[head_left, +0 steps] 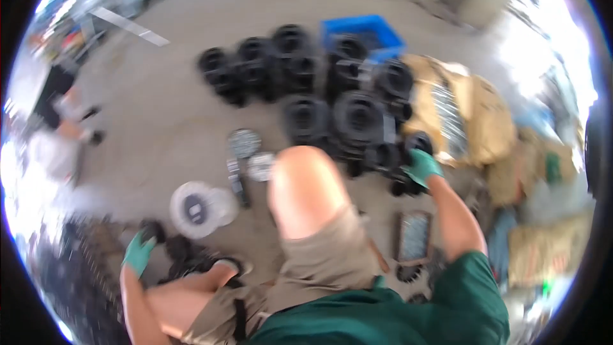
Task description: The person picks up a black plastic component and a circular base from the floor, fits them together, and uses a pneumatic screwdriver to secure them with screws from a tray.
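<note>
My left hand (pixel 137 252), in a green glove, is out low on the left side beside my leg. A small dark round part (pixel 153 230) is at its fingers, which appear closed on it, though motion blurs them. On the right, my right hand (pixel 423 168), also gloved in green, has its fingers around a black round part (pixel 419 142) at the near right edge of a cluster. Stacks of black ring-shaped parts (pixel 359 117) make up this cluster on the floor ahead of my knee.
A blue crate (pixel 383 26) stands behind the stacks. To their right, an open brown sack (pixel 490 115) shows shiny metal pieces. A small tray of metal pieces (pixel 415 236) lies near my right arm. White round containers (pixel 193 209) are left of my knee. Another person's legs (pixel 69 129) show far left.
</note>
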A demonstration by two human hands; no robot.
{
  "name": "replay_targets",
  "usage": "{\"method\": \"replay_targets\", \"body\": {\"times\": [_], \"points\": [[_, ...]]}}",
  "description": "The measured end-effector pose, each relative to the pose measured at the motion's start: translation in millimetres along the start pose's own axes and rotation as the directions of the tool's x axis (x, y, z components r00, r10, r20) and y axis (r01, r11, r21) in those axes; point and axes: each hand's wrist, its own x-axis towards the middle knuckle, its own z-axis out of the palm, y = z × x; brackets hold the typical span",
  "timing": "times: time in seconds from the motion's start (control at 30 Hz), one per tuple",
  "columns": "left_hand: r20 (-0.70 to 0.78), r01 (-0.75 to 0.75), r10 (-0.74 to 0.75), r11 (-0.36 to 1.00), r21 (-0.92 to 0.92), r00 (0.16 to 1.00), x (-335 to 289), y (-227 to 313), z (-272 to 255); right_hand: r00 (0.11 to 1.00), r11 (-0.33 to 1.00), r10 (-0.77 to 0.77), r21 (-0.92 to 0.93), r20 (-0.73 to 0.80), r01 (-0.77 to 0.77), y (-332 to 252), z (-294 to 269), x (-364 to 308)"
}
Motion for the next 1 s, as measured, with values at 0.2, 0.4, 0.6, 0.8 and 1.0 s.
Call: {"method": "replay_targets", "body": {"times": [0.2, 0.4, 0.6, 0.8, 1.0], "points": [[0.064, -0.026, 0.012, 0.973, 0.230, 0.998, 11, 28, 12, 0.997, 0.997, 0.060, 0.062, -0.057, -0.056, 58, 35, -4], [0.066, -0.015, 0.001, 0.976, 0.216, 0.998, 7, 0, 4, 0.988, 0.998, 0.022, 0.062, -0.154, -0.012, 36, 29, -1], [0.075, -0.056, 0.040, 0.973, 0.224, 0.996, 6, 0, 0, 0.948, 0.963, 0.159, 0.257, -0.276, -0.087, 63, 11, -16], [0.095, -0.087, 0.067, 0.971, 0.224, 0.993, 7, -10, 0, 0.734, 0.974, 0.127, 0.223, -0.667, 0.034, 30, -65, -38], [-0.008, 0.046, -0.048, 0.988, -0.147, 0.999, -11, -51, -25, 0.760, 0.783, 0.131, 0.536, -0.637, 0.314, -119, -155, -14]]}}
